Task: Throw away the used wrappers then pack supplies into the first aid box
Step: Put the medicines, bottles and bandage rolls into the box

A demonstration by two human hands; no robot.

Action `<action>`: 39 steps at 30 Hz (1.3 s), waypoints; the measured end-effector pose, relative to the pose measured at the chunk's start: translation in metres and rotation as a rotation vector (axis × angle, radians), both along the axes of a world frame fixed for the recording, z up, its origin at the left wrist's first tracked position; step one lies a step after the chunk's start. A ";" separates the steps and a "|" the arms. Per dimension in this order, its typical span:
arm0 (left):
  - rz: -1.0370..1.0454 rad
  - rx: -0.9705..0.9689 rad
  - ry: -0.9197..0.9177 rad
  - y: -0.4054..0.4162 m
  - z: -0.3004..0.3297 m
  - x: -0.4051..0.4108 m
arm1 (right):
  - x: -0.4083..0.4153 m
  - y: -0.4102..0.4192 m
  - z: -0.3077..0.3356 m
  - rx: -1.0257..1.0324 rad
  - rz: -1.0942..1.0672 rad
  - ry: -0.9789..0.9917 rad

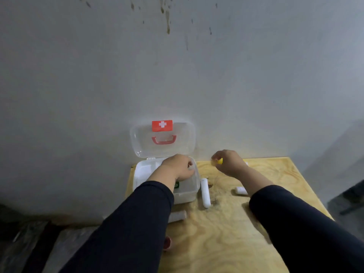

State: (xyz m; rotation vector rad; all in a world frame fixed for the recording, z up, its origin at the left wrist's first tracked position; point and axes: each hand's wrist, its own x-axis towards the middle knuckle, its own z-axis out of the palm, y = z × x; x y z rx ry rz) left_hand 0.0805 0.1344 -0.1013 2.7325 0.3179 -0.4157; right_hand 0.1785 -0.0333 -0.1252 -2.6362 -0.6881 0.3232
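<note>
A clear plastic first aid box (187,196) stands at the table's far left corner. Its lid (141,138), with a red cross label and red handle, leans open against the wall. My left hand (178,167) reaches into the box with curled fingers; what it holds, if anything, is hidden. My right hand (229,162) hovers to the right of the box, pinching a small yellow item (219,161). A white tube (204,192) lies just right of the box. A small white bottle (241,190) lies under my right forearm.
The plywood table (226,239) stands against a grey stained wall. A white roll (177,216) lies in front of the box and a small reddish object (167,243) sits at the table's left edge. Dark floor shows to the left and right.
</note>
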 end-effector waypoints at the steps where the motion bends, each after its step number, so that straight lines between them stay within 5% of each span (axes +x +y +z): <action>1: -0.011 -0.009 0.008 -0.010 -0.001 0.008 | 0.006 -0.012 -0.001 -0.024 -0.018 0.008; 9: -0.032 0.164 -0.010 -0.062 -0.026 0.058 | 0.054 -0.086 -0.032 -0.103 -0.143 0.060; 24: 0.045 0.007 0.255 -0.095 -0.078 0.094 | 0.102 -0.093 -0.096 0.075 -0.162 0.083; 39: 0.028 0.053 0.027 -0.073 -0.018 0.063 | 0.063 -0.078 -0.008 0.276 -0.099 -0.151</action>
